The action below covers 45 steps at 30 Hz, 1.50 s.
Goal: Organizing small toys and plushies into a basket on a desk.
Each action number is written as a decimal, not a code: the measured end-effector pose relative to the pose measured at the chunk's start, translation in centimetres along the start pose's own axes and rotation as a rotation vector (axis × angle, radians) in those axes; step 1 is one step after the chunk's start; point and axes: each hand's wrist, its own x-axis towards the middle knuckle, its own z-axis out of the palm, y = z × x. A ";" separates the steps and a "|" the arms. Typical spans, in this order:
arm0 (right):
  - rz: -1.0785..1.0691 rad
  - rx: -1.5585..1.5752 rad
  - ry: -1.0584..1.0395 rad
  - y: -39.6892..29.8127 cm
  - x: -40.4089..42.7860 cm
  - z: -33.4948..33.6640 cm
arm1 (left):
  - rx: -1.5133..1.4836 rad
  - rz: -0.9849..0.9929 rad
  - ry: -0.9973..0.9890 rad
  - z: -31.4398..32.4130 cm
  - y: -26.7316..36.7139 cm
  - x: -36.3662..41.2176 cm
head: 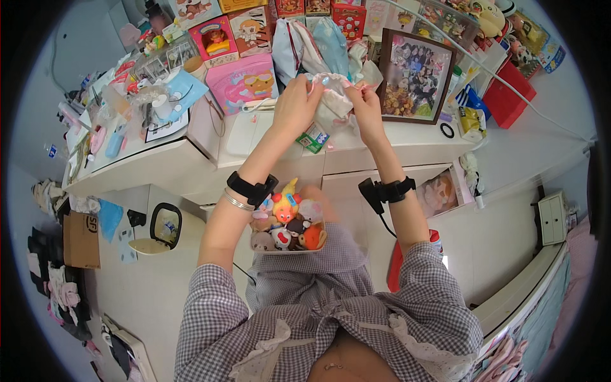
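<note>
Over the white desk (410,138) I hold a small white drawstring pouch (334,104) by its gathered top. My left hand (298,104) pinches the rim on one side, and my right hand (366,111) grips the other side near a pink cord. The pouch mouth is spread between them; its contents cannot be made out. Just below my left hand a small green box (313,138) lies near the desk's edge. On my lap rests a light-coloured square container (286,252) filled with several small plush toys (286,210).
A framed photo collage (416,76) stands right of my hands. Behind them are fabric drawstring bags (330,44) and a pink box (242,83). Clutter covers the desk's left part. A white cable (496,76) crosses the upper right. A lidded bin (188,229) stands on the floor at left.
</note>
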 end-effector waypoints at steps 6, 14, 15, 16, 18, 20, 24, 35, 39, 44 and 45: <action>0.013 -0.032 0.074 -0.7 -0.4 -0.1 | 0.057 -0.054 -0.109 -2.1 0.8 -0.4; -0.218 -0.276 0.183 0.1 -0.6 -3.8 | 0.082 0.170 -0.081 -4.1 -1.5 -1.6; -0.205 -0.305 0.196 -0.1 -1.0 -4.0 | 0.079 0.170 -0.086 -4.3 -1.6 -1.7; -0.201 -0.306 0.201 0.2 -1.0 -4.5 | 0.038 0.173 -0.095 -4.5 -1.8 -1.6; -0.233 -0.355 0.179 0.5 -1.0 -5.5 | -0.004 0.172 -0.110 -4.9 -1.9 -1.5; -0.197 -0.297 0.178 0.3 -1.5 -6.2 | 0.005 0.184 -0.131 -5.2 -1.7 -1.2; -0.065 -0.072 0.186 -1.3 -2.3 -5.5 | -0.024 0.181 -0.108 -4.8 -1.7 -1.4; 0.182 0.464 -0.250 -1.2 -5.4 -4.9 | -1.575 -0.783 -0.289 -1.5 0.5 -3.4; 0.216 0.455 -0.200 -1.1 -5.4 -5.7 | -1.775 -0.818 -0.415 -0.4 -1.6 -3.4; 0.237 0.388 -0.252 -1.5 -5.2 -7.8 | -1.478 -0.906 -0.377 -0.9 0.8 -3.2; 0.232 0.382 -0.243 -1.1 -5.6 -7.7 | -1.484 -0.902 -0.389 -0.9 1.4 -3.5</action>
